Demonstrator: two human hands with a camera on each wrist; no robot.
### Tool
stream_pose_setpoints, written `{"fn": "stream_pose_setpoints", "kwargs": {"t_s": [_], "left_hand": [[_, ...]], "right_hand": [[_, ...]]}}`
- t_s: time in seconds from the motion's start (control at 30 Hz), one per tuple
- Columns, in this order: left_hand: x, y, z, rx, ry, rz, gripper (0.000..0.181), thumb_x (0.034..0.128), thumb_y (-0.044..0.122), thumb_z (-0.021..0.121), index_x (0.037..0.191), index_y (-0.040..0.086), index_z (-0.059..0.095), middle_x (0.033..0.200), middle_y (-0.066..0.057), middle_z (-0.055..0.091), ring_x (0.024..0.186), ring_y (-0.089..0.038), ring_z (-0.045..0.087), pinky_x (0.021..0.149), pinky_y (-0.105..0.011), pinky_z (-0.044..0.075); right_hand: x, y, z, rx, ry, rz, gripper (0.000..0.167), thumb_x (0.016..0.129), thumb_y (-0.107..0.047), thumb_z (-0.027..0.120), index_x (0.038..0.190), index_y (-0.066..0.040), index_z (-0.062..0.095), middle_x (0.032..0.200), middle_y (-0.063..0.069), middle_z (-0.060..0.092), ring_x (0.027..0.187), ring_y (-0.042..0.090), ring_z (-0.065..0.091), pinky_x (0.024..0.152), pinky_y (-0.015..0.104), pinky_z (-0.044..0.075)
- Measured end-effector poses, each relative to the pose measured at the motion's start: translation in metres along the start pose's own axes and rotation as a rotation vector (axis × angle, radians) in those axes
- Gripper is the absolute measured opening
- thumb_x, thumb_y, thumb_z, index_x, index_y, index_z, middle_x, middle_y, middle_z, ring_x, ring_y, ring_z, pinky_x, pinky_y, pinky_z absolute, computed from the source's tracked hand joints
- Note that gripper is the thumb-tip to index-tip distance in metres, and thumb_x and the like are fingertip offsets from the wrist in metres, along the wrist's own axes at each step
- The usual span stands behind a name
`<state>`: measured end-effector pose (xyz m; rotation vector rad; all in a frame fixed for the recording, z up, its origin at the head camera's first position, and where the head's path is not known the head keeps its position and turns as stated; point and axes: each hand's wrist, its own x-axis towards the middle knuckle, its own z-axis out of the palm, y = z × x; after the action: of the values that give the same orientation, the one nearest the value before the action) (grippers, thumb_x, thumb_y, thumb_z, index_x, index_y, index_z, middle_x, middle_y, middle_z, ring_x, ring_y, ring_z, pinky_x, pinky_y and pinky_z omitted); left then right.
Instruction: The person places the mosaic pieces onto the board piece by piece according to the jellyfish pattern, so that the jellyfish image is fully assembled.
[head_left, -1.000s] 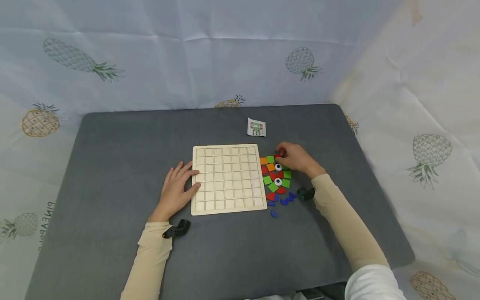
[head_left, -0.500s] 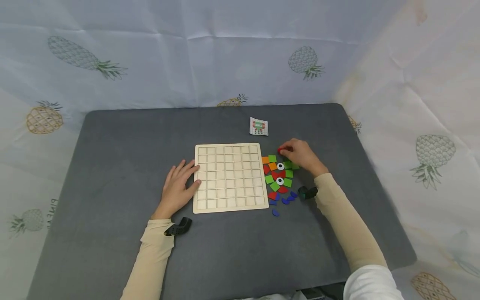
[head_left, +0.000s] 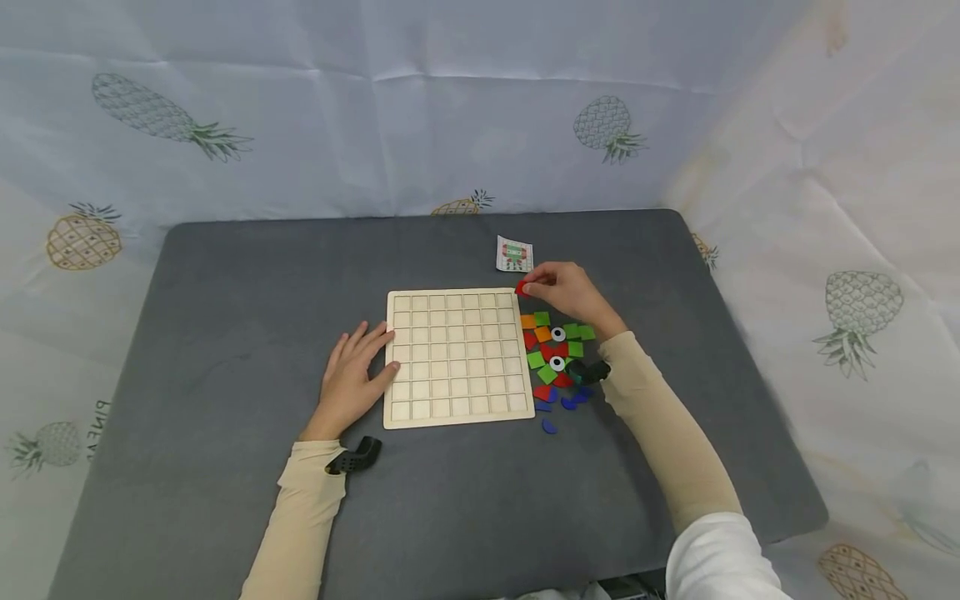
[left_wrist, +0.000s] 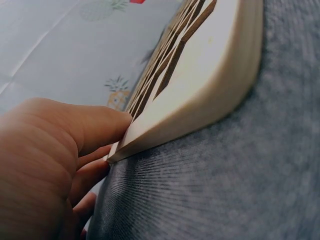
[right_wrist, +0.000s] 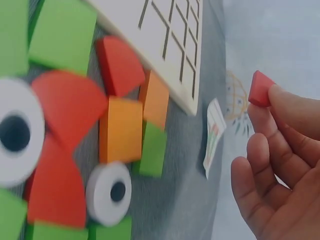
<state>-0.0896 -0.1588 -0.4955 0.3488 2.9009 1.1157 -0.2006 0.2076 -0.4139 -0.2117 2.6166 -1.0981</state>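
Note:
Between thumb and fingertips my right hand pinches a red piece with one curved side. It holds the piece over the far right corner of a square wooden grid board. At the board's left edge rests my left hand, fingers spread and fairly straight. In the left wrist view its thumb touches the board's rim from above, while the other fingers are partly hidden. The grid cells hold no pieces. Right of the board lie loose pieces, among them an orange square and a white eye disc.
A small printed card lies beyond the board's far right corner. Several green squares, red pieces and blue pieces are scattered by the right edge. The grey table meets pineapple-print cloth behind.
My right hand has picked up the red piece from the far side of the pile and carried it left to the board's far right corner. My left hand has stayed put.

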Motion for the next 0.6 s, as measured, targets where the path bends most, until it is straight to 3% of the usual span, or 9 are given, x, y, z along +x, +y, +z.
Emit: {"fn": "stream_pose_setpoints", "kwargs": {"t_s": [0.3, 0.6], "left_hand": [[0.0, -0.001, -0.001, 0.012, -0.006, 0.017, 0.058, 0.0988, 0.027, 0.066, 0.152, 0.011, 0.048, 0.163, -0.01, 0.039, 0.157, -0.033, 0.02, 0.132, -0.049, 0.003], [-0.001, -0.002, -0.001, 0.011, -0.002, 0.024, 0.058, 0.0986, 0.027, 0.066, 0.152, 0.011, 0.049, 0.163, -0.011, 0.039, 0.157, -0.034, 0.021, 0.132, -0.05, 0.004]], "right_hand": [[0.015, -0.012, 0.019, 0.003, -0.04, -0.036, 0.023, 0.102, -0.023, 0.061, 0.115, -0.007, 0.072, 0.113, 0.013, 0.07, 0.098, 0.028, 0.062, 0.083, 0.038, 0.053], [0.016, -0.017, 0.037, -0.037, -0.135, -0.002, 0.023, 0.104, -0.024, 0.059, 0.115, -0.009, 0.072, 0.105, 0.01, 0.071, 0.087, 0.023, 0.056, 0.073, 0.032, 0.047]]}}
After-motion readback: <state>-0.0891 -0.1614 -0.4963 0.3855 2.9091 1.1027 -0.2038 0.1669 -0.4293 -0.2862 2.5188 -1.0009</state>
